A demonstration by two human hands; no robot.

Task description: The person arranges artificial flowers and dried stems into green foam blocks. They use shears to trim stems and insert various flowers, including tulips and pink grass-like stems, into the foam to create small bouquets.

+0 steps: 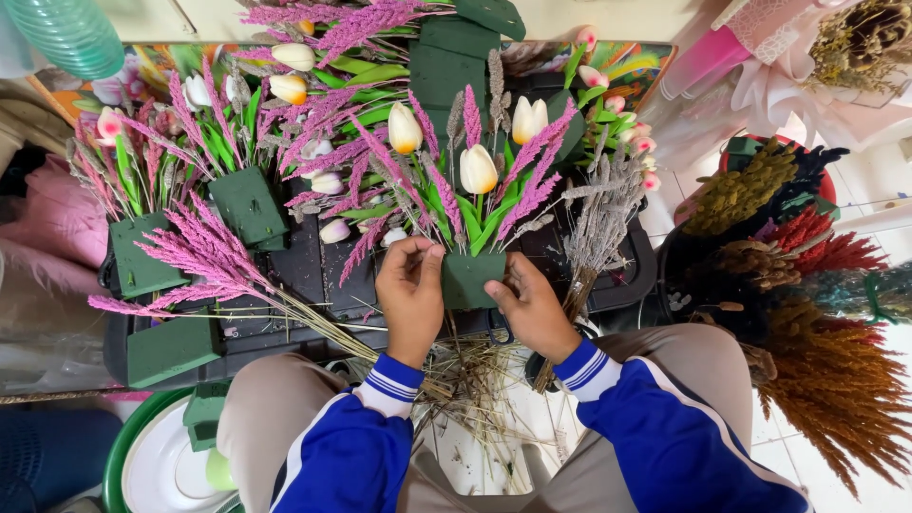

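Observation:
A dark green floral foam block [469,278] stands in front of me, stuck with cream-yellow tulips [478,169], green leaves and pink plume stems [532,195]. My left hand [410,294] grips the block's left side, with its fingers curled over the top edge by the stems. On the block's right side, my right hand [530,306] holds it from below. Both arms wear blue sleeves with striped white cuffs. The block rests over a black tray [313,275].
Two finished foam arrangements [249,204] [138,256] stand to the left, with a bare foam block [173,350] and loose pink plumes [204,261]. Grey dried stems [598,228] lie to the right. Buckets of yellow, red and orange dried flowers [807,285] stand at the far right. A green-rimmed bowl [142,456] sits low left.

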